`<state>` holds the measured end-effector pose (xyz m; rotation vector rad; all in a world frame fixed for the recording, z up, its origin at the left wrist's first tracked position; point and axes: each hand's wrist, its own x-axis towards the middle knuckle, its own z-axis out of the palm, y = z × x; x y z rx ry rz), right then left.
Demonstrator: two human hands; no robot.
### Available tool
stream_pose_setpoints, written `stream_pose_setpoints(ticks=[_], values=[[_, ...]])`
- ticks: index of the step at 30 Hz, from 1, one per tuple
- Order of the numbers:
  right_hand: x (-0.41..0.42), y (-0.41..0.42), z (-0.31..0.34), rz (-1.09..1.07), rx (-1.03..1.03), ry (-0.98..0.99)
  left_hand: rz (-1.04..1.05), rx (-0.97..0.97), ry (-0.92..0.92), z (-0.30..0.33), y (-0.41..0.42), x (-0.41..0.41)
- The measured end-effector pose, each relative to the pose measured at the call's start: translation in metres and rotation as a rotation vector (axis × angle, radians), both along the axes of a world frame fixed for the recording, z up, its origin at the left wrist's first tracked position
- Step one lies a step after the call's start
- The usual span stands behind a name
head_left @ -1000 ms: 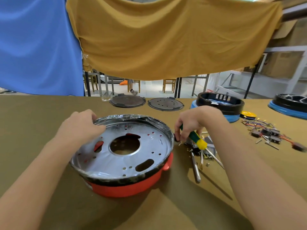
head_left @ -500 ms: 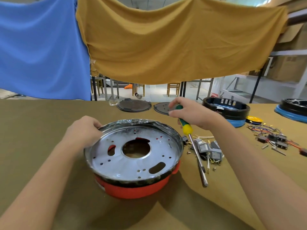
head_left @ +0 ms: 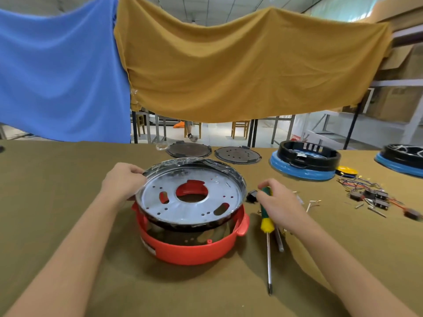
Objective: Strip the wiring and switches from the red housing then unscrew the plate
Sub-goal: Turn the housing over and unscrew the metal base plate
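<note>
The red housing point(head_left: 190, 250) sits on the table in front of me. A silver metal plate point(head_left: 190, 200) with a round centre hole and a foil-wrapped dark rim is raised out of it, its near wall showing above the red rim. My left hand point(head_left: 124, 181) grips the plate's far-left rim. My right hand point(head_left: 279, 202) holds the green and yellow handle of a screwdriver point(head_left: 266, 223), right of the housing, shaft pointing toward me and lying low over the table. Stripped wires and switches point(head_left: 370, 197) lie at the right.
Two dark round discs point(head_left: 188, 150) lie at the table's far edge. Two black-and-blue housings point(head_left: 304, 164) stand at the back right. A second tool shaft point(head_left: 279, 241) and small loose parts lie under and beside my right hand. Blue and mustard cloths hang behind.
The silver plate has risen out of the red housing under my left hand. My right hand has come down from above the plate's rim to the table on the right with the screwdriver.
</note>
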<state>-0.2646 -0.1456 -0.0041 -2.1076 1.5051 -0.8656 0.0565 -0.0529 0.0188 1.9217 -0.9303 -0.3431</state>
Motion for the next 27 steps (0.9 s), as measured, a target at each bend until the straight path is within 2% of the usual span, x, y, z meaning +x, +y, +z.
stream_pose_setpoints(ticks=[3,6,8,10,15,20,22,27], values=[[0.0,-0.001,-0.01,-0.026,-0.105,0.302,0.011,-0.035,0.057,-0.004,-0.003,0.003],[0.003,0.001,-0.014,0.029,-0.149,0.38,0.013,-0.068,0.108,-0.006,-0.004,0.001],[0.005,0.005,-0.012,0.079,-0.22,0.281,0.015,-0.102,0.134,-0.008,-0.004,0.0],[0.007,0.012,-0.008,0.116,-0.171,0.142,0.021,-0.135,0.151,-0.009,-0.004,-0.002],[0.016,0.029,-0.006,0.238,-0.024,0.144,0.04,-0.187,0.165,-0.015,-0.005,-0.006],[0.021,0.027,-0.006,0.248,0.002,0.029,0.058,-0.26,0.171,-0.018,-0.01,-0.007],[0.022,0.027,-0.008,0.247,0.015,-0.078,0.065,-0.311,0.244,-0.017,-0.011,-0.009],[0.016,0.019,-0.009,0.185,-0.023,-0.318,0.107,-0.441,0.555,-0.011,-0.012,-0.006]])
